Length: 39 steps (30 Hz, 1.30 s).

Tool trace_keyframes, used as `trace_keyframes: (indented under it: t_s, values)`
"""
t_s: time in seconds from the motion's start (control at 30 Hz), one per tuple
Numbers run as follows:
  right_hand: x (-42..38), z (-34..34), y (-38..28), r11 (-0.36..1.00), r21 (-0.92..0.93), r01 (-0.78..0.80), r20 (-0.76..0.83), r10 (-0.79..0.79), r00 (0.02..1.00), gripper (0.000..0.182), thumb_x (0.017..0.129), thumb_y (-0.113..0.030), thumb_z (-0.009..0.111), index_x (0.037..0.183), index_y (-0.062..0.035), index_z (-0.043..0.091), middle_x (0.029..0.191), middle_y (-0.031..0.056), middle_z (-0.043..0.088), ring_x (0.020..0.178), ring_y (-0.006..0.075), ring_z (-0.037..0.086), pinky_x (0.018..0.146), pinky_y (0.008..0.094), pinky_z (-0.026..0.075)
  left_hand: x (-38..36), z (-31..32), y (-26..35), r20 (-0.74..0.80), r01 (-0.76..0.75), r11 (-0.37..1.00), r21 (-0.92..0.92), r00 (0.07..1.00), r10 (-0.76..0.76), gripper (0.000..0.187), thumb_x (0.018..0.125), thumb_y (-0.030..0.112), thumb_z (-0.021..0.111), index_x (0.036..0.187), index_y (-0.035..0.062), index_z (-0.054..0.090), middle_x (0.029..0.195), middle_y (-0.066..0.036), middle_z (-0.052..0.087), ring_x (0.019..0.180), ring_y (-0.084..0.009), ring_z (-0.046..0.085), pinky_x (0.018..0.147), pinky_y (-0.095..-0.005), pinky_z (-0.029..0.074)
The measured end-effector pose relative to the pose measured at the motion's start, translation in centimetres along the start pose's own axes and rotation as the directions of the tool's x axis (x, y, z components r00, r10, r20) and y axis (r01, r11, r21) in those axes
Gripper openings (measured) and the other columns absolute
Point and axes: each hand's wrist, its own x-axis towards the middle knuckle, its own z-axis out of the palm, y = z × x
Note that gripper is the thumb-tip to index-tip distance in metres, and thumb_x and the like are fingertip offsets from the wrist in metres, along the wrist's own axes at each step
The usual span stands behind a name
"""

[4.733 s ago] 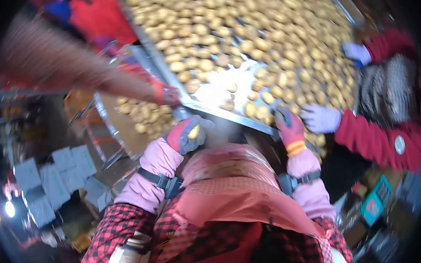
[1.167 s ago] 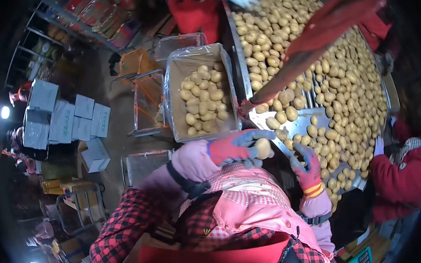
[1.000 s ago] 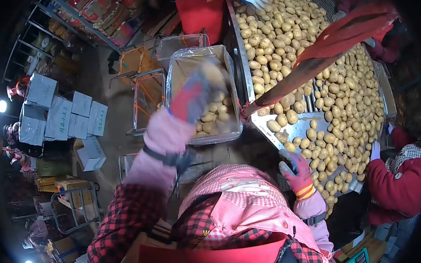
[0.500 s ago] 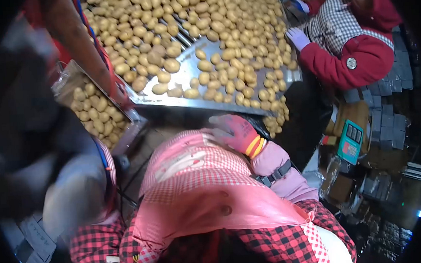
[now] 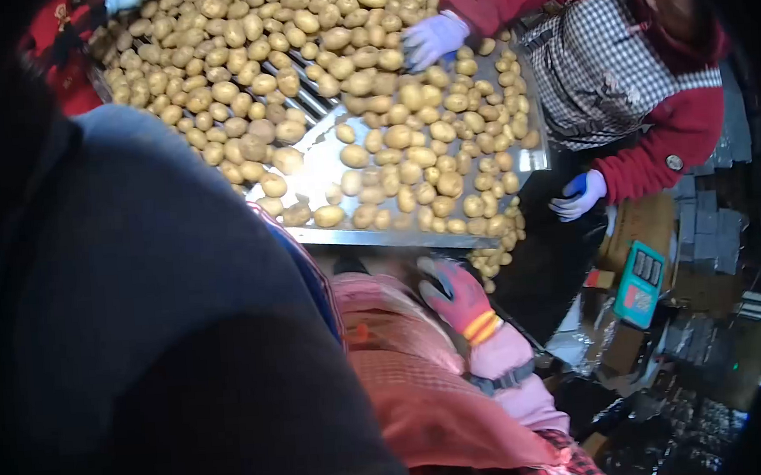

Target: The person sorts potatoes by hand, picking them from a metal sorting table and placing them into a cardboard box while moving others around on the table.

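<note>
My right hand (image 5: 455, 296), in a pink and grey glove with a yellow-orange cuff, is held in front of my pink apron (image 5: 442, 390), below the near edge of a metal sorting table (image 5: 372, 236). Its fingers are slightly curled and apart, with nothing visible in them. Many potatoes (image 5: 405, 136) cover the tabletop, and small ones (image 5: 491, 270) hang in a cluster off the near right corner. My left hand is out of sight; a large dark-clothed body (image 5: 183, 293) fills the left side.
Across the table's right side, a co-worker in a checked apron (image 5: 605, 58) has one gloved hand (image 5: 435, 41) over the potatoes, the other gloved hand (image 5: 580, 196) lowered. A teal scale (image 5: 639, 284) and cardboard (image 5: 641, 221) are at right. Another person's red sleeve (image 5: 60, 61) shows at upper left.
The dark-clothed person has moved across the left, covering the potato crate and part of my apron. The co-worker's one hand reached onto the potatoes; the other lowered. My right hand appears lower in view.
</note>
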Motion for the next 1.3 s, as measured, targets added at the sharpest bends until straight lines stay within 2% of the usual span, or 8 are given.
trace_keyframes:
  t_s: [0.33,0.5,0.87,1.0,1.1,1.17,1.2,1.3]
  values:
    - [18.9,2.0,4.2,0.886,-0.449,0.118,-0.068,-0.165,0.984,0.048,0.084,-0.038,0.066,0.126,-0.0186,0.056,0.116,0.0075,0.066,0.096,0.0267,0.066,0.082,0.0392,0.052,4.5,0.9,-1.2,-0.101,-0.004,0.999,0.037,0.995,0.007,0.053,0.085,0.009,0.061,0.134,-0.0067,0.050,0.125,-0.023,0.060,0.117,-0.0352,0.059,0.101,-0.0414,0.044]
    - [26.4,1.0,0.3,0.803,-0.593,-0.064,0.268,0.272,0.924,0.047,0.082,-0.047,0.067,0.117,-0.0170,0.060,0.114,0.0095,0.067,0.103,0.0293,0.065,0.087,0.0413,0.051,2.2,5.6,-3.2,0.071,0.203,0.978,0.038,0.976,-0.206,0.053,0.082,0.006,0.062,0.133,-0.0075,0.051,0.125,-0.024,0.060,0.117,-0.0369,0.059,0.102,-0.0422,0.044]
    - [28.0,5.3,-3.4,0.896,-0.441,-0.046,0.309,0.199,0.930,0.062,0.082,-0.057,0.057,0.119,-0.0081,0.062,0.114,0.0159,0.067,0.108,0.0314,0.063,0.090,0.0426,0.048,-8.5,7.4,-4.4,0.363,0.761,0.648,-0.019,0.609,-0.705,0.042,0.092,0.009,0.058,0.132,-0.0030,0.055,0.123,-0.016,0.065,0.114,-0.0243,0.062,0.101,-0.0339,0.044]
    - [30.0,5.5,-5.1,0.864,-0.503,-0.016,0.362,0.228,0.904,0.067,0.079,-0.056,0.063,0.124,-0.0068,0.059,0.121,0.0161,0.064,0.111,0.0308,0.062,0.093,0.0423,0.048,-10.4,8.5,-5.2,0.426,0.860,0.466,-0.208,0.509,-0.748,0.042,0.094,0.014,0.060,0.134,0.0020,0.055,0.122,-0.017,0.064,0.112,-0.0193,0.061,0.099,-0.0339,0.046]
    - [28.3,4.3,-3.3,0.973,-0.167,-0.158,0.166,0.186,0.968,0.064,0.077,-0.056,0.065,0.121,-0.0093,0.062,0.115,0.0168,0.067,0.107,0.0311,0.064,0.091,0.0412,0.050,-10.4,9.5,-5.7,0.621,0.756,-0.239,-0.609,0.267,-0.737,0.037,0.091,0.017,0.061,0.127,0.0086,0.061,0.119,-0.011,0.064,0.111,-0.0204,0.060,0.097,-0.0365,0.045]
    - [24.6,4.0,-5.7,0.976,0.134,-0.174,0.094,0.162,0.982,0.072,0.074,-0.053,0.074,0.129,-0.0092,0.058,0.112,0.0159,0.068,0.103,0.0324,0.065,0.089,0.0412,0.051,-7.0,9.1,-5.7,0.504,0.451,0.891,0.056,0.757,-0.415,0.031,0.087,0.018,0.061,0.117,0.0133,0.062,0.113,-0.007,0.063,0.107,-0.0232,0.060,0.091,-0.0389,0.045]
    - [22.5,4.9,-6.6,0.958,0.275,-0.082,0.033,0.076,0.997,0.072,0.073,-0.052,0.075,0.130,-0.0105,0.058,0.116,0.0166,0.067,0.106,0.0339,0.064,0.092,0.0408,0.050,-6.2,9.0,-5.4,0.636,-0.171,0.897,0.407,0.759,-0.143,0.028,0.085,0.018,0.061,0.113,0.0156,0.063,0.110,-0.005,0.063,0.104,-0.0247,0.059,0.088,-0.0401,0.044]
    - [18.0,6.7,-9.6,0.937,0.091,0.337,0.085,-0.345,0.935,0.063,0.077,-0.042,0.076,0.128,-0.0094,0.059,0.117,0.0161,0.065,0.106,0.0319,0.064,0.092,0.0404,0.051,-9.3,10.8,-6.8,0.407,0.503,0.843,-0.192,0.822,-0.398,0.015,0.082,0.019,0.063,0.097,0.0154,0.061,0.098,-0.003,0.061,0.093,-0.0253,0.059,0.079,-0.0424,0.043]
